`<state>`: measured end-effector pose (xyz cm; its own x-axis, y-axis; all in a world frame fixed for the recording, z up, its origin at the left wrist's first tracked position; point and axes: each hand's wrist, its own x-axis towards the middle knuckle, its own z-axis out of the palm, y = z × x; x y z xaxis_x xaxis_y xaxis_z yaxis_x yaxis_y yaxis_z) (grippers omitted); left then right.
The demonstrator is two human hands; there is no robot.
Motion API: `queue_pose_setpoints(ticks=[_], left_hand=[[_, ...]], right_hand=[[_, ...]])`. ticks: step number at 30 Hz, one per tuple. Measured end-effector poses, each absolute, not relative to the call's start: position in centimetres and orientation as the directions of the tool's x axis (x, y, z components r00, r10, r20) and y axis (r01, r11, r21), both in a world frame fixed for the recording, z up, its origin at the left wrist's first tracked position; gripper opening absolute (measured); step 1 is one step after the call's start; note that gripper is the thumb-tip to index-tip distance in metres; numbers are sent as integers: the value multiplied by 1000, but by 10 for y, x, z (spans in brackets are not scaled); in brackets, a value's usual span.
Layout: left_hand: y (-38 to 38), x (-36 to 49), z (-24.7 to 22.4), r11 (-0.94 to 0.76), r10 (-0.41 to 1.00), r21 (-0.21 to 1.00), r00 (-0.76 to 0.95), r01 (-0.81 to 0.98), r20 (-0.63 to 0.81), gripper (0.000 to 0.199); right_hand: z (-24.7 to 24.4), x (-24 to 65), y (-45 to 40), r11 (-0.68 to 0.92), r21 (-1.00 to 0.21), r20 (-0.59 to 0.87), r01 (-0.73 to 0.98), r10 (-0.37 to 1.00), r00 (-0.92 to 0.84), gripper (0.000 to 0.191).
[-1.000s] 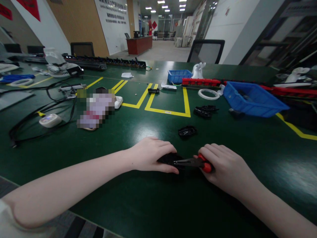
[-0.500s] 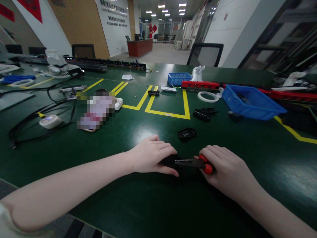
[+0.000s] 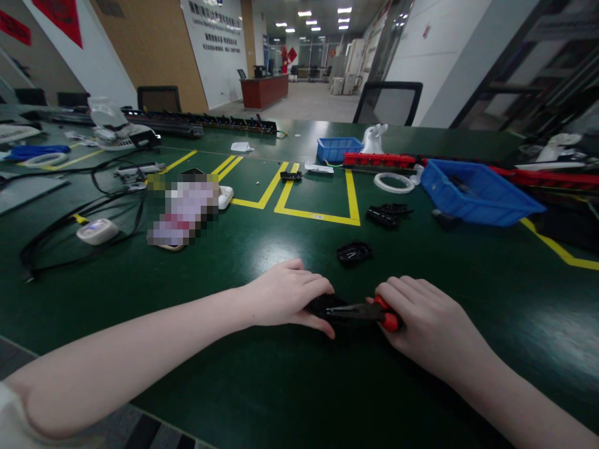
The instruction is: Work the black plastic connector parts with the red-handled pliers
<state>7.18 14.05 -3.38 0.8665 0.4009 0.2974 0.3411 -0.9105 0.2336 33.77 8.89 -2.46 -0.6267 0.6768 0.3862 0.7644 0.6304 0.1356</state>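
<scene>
My left hand (image 3: 292, 294) grips a black part (image 3: 322, 307) low over the green table (image 3: 224, 386), its thumb below and fingers above. My right hand (image 3: 421, 315) is closed round the red handles of the pliers (image 3: 360, 311). The pliers' long jaws point left and reach the black part; whether they pinch it cannot be made out. Just beyond my hands lies another black part (image 3: 354, 252), with more black pieces (image 3: 386, 214) farther back to the right.
A large blue bin (image 3: 482, 196) and a white ring (image 3: 394, 183) stand back right, before red strips (image 3: 379, 160). Left are a blurred-out phone (image 3: 182, 212), black cables (image 3: 51, 268) and a white device (image 3: 97, 231). Yellow tape (image 3: 318, 216) marks the table.
The pliers and their red handles have shifted very slightly left over the black part. Both hands otherwise keep nearly the same place and grip.
</scene>
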Motion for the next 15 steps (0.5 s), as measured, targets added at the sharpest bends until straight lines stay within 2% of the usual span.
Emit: queue_pose_setpoints(ticks=[6,15], left_hand=[[141,73,-33,-897,419,257,880,361,225,55],[140,74,-34,-895,423,256,878,366,223,54]], right_hand=[[-26,336,89,625,151,372,766,682,-630,8],[-25,336,89,614,159,381,773,684,-621,10]])
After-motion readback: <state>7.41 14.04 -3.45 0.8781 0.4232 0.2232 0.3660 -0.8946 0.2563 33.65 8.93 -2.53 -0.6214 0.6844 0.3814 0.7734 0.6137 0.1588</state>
